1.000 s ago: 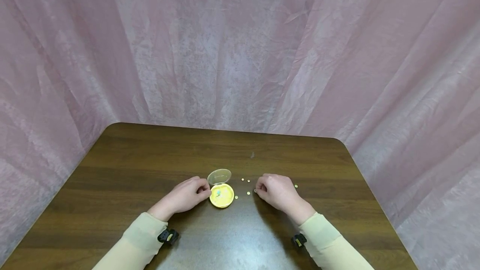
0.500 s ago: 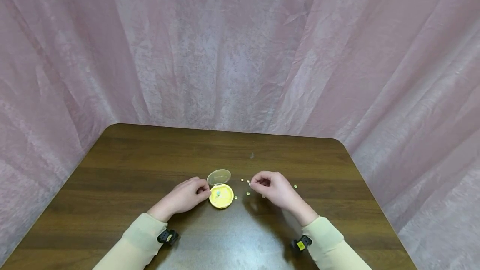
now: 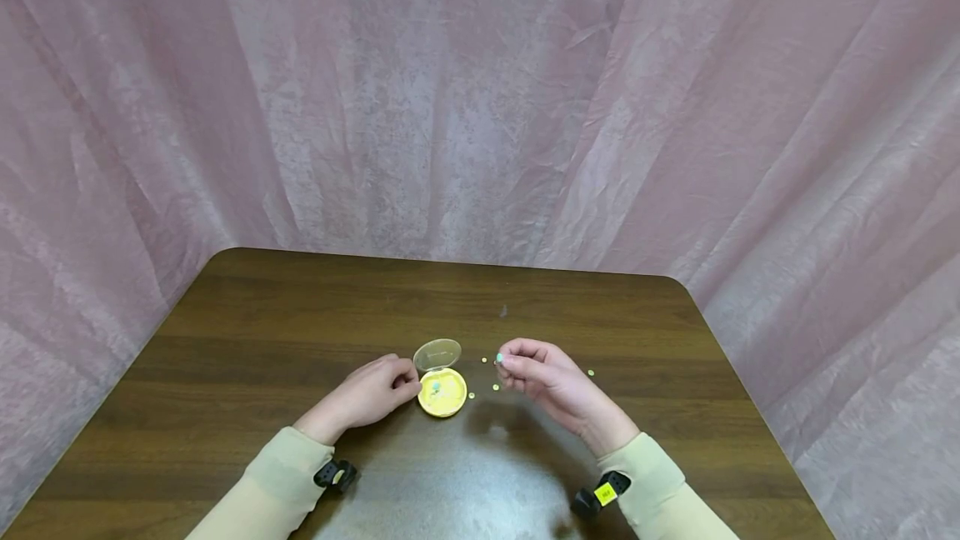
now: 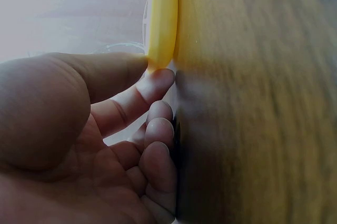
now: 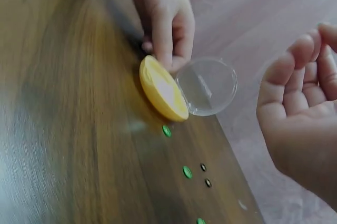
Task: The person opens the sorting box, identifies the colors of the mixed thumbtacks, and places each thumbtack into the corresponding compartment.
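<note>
A round yellow case (image 3: 442, 414) lies on the table with its hinged clear lid (image 3: 437, 355) raised. My left hand (image 3: 378, 390) pinches the case's left edge between thumb and index finger, close up in the left wrist view on the yellow side wall (image 4: 163, 23). Inside the case is a small pale green spot (image 3: 437, 387); its kind is too small to tell. Right of the case, above the table, my right hand (image 3: 551, 390) pinches a tiny light green disc (image 3: 500, 357) between thumb and index finger. The right wrist view cuts off those fingertips.
Several small discs lie between the case and my right hand, among them a green disc (image 5: 167, 130), another green disc (image 5: 187, 172) and a dark-centred one (image 5: 208, 183). A further disc (image 3: 591, 372) lies right of that hand. Pink curtains (image 3: 480, 107) hang behind the wooden table (image 3: 300, 298).
My right hand has lifted off the table, shifted slightly left and turned its thumb side up, bringing the pinched green disc into sight. The left hand and the case stay in place.
</note>
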